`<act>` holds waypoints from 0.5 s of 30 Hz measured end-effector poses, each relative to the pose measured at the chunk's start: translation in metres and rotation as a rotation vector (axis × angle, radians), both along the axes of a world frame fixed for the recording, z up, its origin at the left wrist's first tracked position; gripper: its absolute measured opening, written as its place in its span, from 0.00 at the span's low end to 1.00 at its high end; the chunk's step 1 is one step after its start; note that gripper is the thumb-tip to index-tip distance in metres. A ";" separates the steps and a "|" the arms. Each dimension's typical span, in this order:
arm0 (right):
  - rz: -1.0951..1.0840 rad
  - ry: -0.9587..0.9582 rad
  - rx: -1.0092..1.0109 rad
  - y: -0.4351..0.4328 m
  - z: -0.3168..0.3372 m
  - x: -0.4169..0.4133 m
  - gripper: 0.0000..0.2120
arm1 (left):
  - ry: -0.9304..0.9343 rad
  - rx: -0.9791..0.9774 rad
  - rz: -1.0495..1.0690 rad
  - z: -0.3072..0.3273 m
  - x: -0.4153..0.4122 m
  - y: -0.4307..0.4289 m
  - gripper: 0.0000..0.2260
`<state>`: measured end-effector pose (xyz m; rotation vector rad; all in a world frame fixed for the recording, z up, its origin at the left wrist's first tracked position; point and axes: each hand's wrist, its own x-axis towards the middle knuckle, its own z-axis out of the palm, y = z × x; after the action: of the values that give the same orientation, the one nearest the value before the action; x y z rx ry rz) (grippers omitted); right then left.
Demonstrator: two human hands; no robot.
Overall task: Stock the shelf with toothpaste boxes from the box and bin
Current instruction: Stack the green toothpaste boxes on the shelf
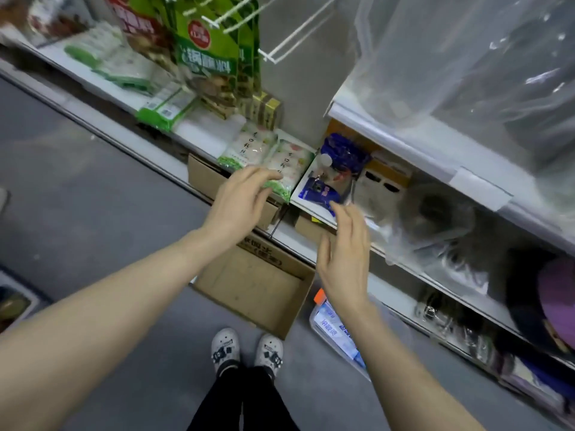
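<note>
Under the right forearm, a clear plastic bin (pixel 315 318) holds pale-blue rectangular toothpaste boxes (pixel 334 328). Below both hands sits a brown cardboard box (pixel 258 284). The left hand (pixel 239 200) and right hand (pixel 345 253) hover apart, fingers loose, holding nothing. Beyond the fingertips is a white shelf (pixel 311 208) with glossy packets (pixel 280 163).

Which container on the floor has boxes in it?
The clear bin beneath your right arm, holding blue-and-white boxes; the cardboard box beside it looks empty.

My right forearm (pixel 382 343) hides much of the bin (pixel 312 317); the packets (pixel 93 54) at upper left are too blurred to read.
</note>
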<state>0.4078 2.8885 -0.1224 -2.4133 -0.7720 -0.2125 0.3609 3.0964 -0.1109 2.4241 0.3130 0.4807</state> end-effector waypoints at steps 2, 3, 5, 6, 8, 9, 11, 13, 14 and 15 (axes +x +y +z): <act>0.023 0.055 -0.051 0.004 -0.025 -0.005 0.25 | 0.067 -0.033 0.039 -0.033 -0.015 0.003 0.14; 0.047 0.081 -0.075 0.009 -0.043 -0.007 0.25 | 0.108 -0.048 0.070 -0.054 -0.023 0.007 0.14; 0.106 0.125 -0.126 0.019 -0.085 -0.009 0.26 | 0.188 -0.063 0.125 -0.100 -0.037 0.014 0.14; 0.124 0.142 -0.149 0.024 -0.105 -0.010 0.27 | 0.233 -0.076 0.149 -0.122 -0.045 0.016 0.15; 0.165 0.189 -0.189 0.034 -0.151 -0.012 0.29 | 0.307 -0.119 0.217 -0.172 -0.060 0.023 0.16; 0.184 0.203 -0.207 0.037 -0.168 -0.013 0.30 | 0.326 -0.139 0.245 -0.190 -0.066 0.025 0.17; 0.237 0.220 -0.262 0.047 -0.214 -0.010 0.31 | 0.368 -0.174 0.298 -0.237 -0.076 0.032 0.20; 0.275 0.244 -0.337 0.057 -0.256 -0.006 0.31 | 0.421 -0.209 0.337 -0.278 -0.082 0.039 0.22; 0.291 0.258 -0.373 0.063 -0.283 -0.003 0.30 | 0.451 -0.215 0.360 -0.304 -0.085 0.043 0.22; 0.300 0.274 -0.407 0.068 -0.302 0.000 0.30 | 0.474 -0.218 0.371 -0.322 -0.086 0.046 0.23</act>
<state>0.4078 2.9564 -0.4242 -2.5734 -1.1154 0.4236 0.2748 3.1423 -0.4327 2.2418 0.9759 0.0112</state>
